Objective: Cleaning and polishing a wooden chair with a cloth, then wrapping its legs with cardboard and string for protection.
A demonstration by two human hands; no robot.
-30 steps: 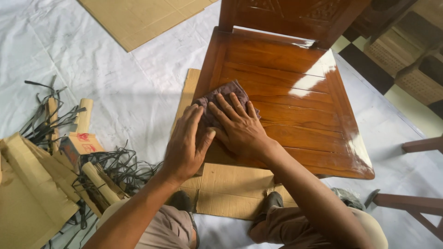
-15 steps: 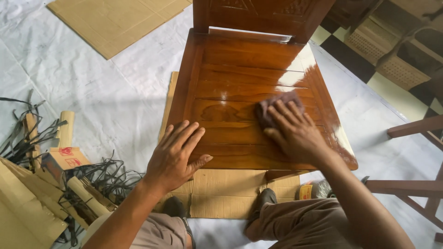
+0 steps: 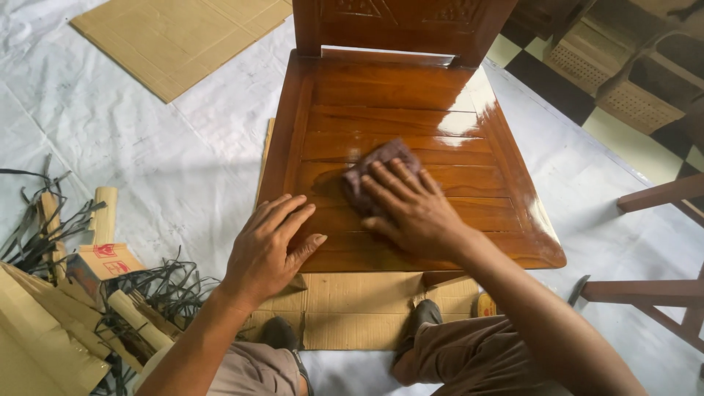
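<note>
Right hand point(image 3: 414, 213) presses flat, fingers spread, on dark brown cloth point(image 3: 374, 170) atop glossy wooden chair seat point(image 3: 411, 103); left hand point(image 3: 268, 246) rests open on seat edge.

One head-worn camera looks steeply down, close over the chair seat point(image 3: 411, 169).

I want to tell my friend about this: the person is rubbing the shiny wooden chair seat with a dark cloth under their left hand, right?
Not quite. The dark cloth is under the right hand, not the left. The left hand rests flat on the front edge of the shiny wooden chair seat, with nothing under it. The head view shows this.
</note>
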